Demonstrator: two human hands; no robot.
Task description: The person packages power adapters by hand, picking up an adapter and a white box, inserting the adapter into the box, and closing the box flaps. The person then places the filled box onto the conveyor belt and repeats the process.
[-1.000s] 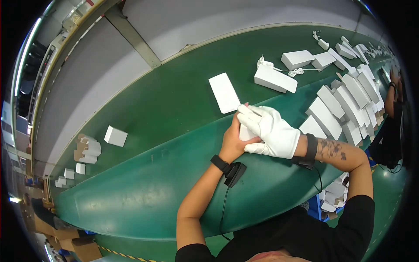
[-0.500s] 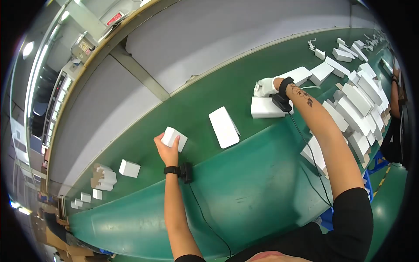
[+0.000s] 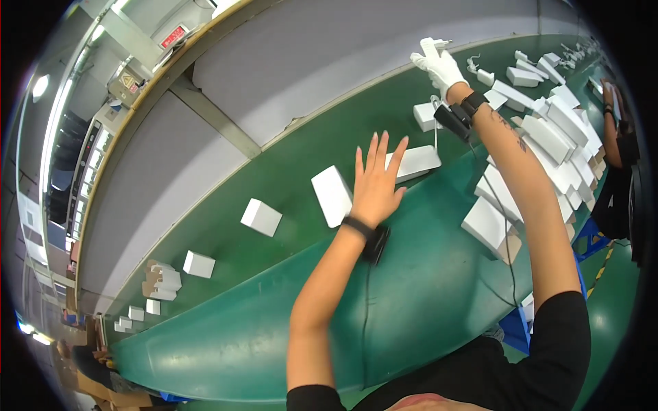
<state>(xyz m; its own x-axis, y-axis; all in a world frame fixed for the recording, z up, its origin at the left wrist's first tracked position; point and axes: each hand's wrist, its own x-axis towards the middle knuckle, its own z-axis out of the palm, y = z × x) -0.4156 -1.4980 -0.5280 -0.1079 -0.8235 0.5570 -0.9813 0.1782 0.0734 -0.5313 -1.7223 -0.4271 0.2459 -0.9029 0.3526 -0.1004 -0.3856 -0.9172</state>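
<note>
My bare left hand [image 3: 378,179] is open, fingers spread, holding nothing. It hovers between a white box [image 3: 331,196] on its left and another white box [image 3: 417,163] on its right; whether it touches either I cannot tell. My right hand [image 3: 442,68], in a white glove, is raised near the far edge of the belt. It is closed on a white plug adapter [image 3: 432,48] whose metal prongs point right. A white cable [image 3: 436,130] hangs below that hand toward the box. Further left stands a white box [image 3: 262,218] by itself.
A big heap of white boxes [image 3: 548,140] lies at the right. Beyond it are more boxes and corded adapters [image 3: 485,77]. Several boxes [image 3: 199,264] line the green belt [image 3: 226,253] to the left. Another person's arm [image 3: 610,130] shows at the far right.
My left hand has let go of the small white box and moved right, fingers spreading. My right hand has risen away from the boxes, and the plug adapter now shows in it.
</note>
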